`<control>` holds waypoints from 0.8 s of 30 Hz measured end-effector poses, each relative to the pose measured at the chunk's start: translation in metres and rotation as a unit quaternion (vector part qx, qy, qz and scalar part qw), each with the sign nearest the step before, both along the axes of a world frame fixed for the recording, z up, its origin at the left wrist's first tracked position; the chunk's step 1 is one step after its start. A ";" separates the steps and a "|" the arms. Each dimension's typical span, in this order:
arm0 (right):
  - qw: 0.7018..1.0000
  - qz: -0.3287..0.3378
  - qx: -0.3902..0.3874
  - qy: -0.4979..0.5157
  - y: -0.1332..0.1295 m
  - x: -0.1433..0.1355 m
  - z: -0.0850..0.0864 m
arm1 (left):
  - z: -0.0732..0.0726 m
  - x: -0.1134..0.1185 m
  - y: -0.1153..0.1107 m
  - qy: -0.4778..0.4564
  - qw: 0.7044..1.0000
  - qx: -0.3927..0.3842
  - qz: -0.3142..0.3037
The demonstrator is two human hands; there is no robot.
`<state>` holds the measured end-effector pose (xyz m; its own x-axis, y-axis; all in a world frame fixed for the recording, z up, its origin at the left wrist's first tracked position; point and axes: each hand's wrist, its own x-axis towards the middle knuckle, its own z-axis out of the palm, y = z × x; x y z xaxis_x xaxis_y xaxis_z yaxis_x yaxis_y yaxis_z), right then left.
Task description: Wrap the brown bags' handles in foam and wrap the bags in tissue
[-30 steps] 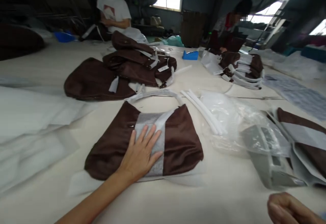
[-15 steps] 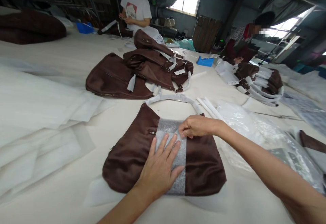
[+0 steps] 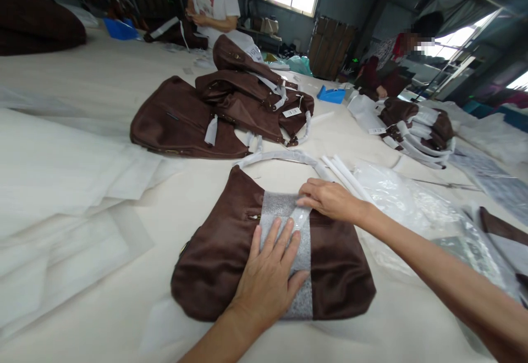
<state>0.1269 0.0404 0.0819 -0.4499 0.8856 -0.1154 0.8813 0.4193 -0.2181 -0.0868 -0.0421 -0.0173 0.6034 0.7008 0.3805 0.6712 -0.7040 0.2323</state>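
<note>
A dark brown handbag [image 3: 210, 264] lies flat on the table, its handle [image 3: 284, 157] wrapped in white material. Round its middle runs a grey band [image 3: 303, 297]. My left hand [image 3: 270, 275] rests on the band with fingers spread, holding nothing. Near the band's upper right edge, my right hand [image 3: 325, 198] pinches a strip of clear tape [image 3: 301, 217], which reaches down onto the band beside my left fingertips.
White sheets [image 3: 74, 187] spread over the left side. Brown bags [image 3: 247, 110] are piled behind the handbag. Clear plastic [image 3: 396, 203] and white rods [image 3: 346, 173] lie right. Two people stand beyond the table, near blue holders [image 3: 331, 94].
My right hand has lifted slightly up and away from the band, and the clear strip now shows between it and the band. My left hand stays spread on the band. The view has shifted slightly.
</note>
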 end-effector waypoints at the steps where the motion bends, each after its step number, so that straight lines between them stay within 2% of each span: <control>1: 0.998 -0.008 0.041 0.051 -0.013 0.002 -0.002 | 0.000 0.000 0.000 -0.001 1.000 0.004 -0.002; 3: 0.987 -0.004 0.089 0.137 -0.040 0.002 -0.011 | 0.001 -0.001 0.001 0.004 1.000 0.015 -0.012; 5: 0.982 0.020 0.079 0.168 -0.063 0.000 -0.026 | 0.002 -0.002 0.002 0.015 0.999 0.024 -0.021; 8: 0.990 0.049 0.039 0.124 -0.083 0.001 -0.054 | 0.004 -0.005 0.002 0.019 0.999 0.022 -0.030; 11: 0.993 0.066 0.026 0.092 -0.084 0.005 -0.072 | 0.005 -0.006 0.002 0.007 0.999 0.010 -0.036; 14: 0.994 0.070 0.015 0.087 -0.078 0.006 -0.074 | 0.003 -0.007 0.002 0.001 0.999 0.020 -0.035; 18: 0.993 0.074 0.008 0.092 -0.079 0.001 -0.063 | -0.002 -0.012 0.004 -0.015 0.998 0.045 -0.039; 21: 0.992 0.060 0.059 0.093 -0.090 0.000 -0.058 | -0.007 -0.016 0.012 -0.012 0.996 0.069 -0.053; 24: 0.986 0.045 0.128 0.096 -0.115 0.004 -0.059 | -0.011 -0.015 0.025 -0.011 0.994 0.086 -0.072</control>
<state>0.1310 -0.0743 0.0228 -0.5198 0.8300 0.2022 0.7905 0.5571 -0.2546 -0.1018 -0.0166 -0.0282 0.6833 0.5313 0.5008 0.5565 -0.8230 0.1137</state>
